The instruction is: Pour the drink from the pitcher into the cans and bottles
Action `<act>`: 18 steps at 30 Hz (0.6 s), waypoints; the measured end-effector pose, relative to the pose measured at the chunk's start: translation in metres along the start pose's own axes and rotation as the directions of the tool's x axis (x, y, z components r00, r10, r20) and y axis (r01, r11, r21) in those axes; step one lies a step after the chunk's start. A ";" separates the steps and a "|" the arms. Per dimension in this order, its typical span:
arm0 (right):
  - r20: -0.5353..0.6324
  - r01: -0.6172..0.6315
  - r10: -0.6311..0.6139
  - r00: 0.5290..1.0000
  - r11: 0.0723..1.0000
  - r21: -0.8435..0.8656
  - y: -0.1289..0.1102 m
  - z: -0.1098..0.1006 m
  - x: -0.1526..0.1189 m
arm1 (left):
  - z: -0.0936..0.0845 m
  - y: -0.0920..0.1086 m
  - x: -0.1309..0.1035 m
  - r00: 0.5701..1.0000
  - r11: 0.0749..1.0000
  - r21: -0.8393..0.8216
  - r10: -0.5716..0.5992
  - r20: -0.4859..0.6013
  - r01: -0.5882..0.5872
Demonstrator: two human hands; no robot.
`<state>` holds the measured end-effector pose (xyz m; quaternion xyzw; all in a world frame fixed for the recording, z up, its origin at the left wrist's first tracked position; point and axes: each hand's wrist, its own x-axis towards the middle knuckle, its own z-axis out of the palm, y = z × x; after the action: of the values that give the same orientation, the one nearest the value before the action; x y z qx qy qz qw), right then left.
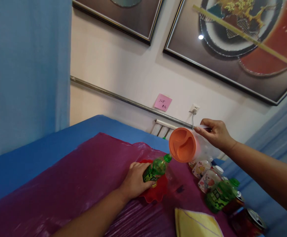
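My left hand [136, 180] is wrapped round a small green bottle [155, 168], which leans to the right with its green cap upward. Beneath the bottle lies a red scalloped dish [157, 194] on the purple plastic sheet [84, 177]. My right hand [214, 133] grips the handle of a translucent pitcher [204, 144] with an orange lid [182, 144]. The pitcher is tipped, its lid facing left and toward me, just above and right of the bottle's cap. Whether liquid is in the pitcher cannot be made out.
Right of the dish stand several bottles, among them a larger green one [221, 195], and dark red cans [248, 222]. A folded yellow cloth [197, 223] lies at the front. Behind are a metal rail [123, 97], a wall socket [194, 109] and blue curtains [27, 65].
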<state>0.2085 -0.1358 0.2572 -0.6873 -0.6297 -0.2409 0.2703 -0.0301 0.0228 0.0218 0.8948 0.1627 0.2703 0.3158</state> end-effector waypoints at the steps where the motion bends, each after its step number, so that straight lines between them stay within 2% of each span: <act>1: -0.001 0.001 -0.001 1.000 1.000 0.001 0.000 0.000 0.000 | 0.000 0.000 0.000 1.000 1.000 0.003 0.002 -0.002 -0.002; 18: -0.006 -0.015 0.015 1.000 0.999 0.033 -0.001 0.003 -0.001 | 0.000 0.000 0.000 1.000 1.000 -0.003 -0.001 0.004 0.001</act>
<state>0.2075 -0.1351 0.2543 -0.6867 -0.6275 -0.2306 0.2855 -0.0304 0.0226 0.0222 0.8949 0.1619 0.2686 0.3175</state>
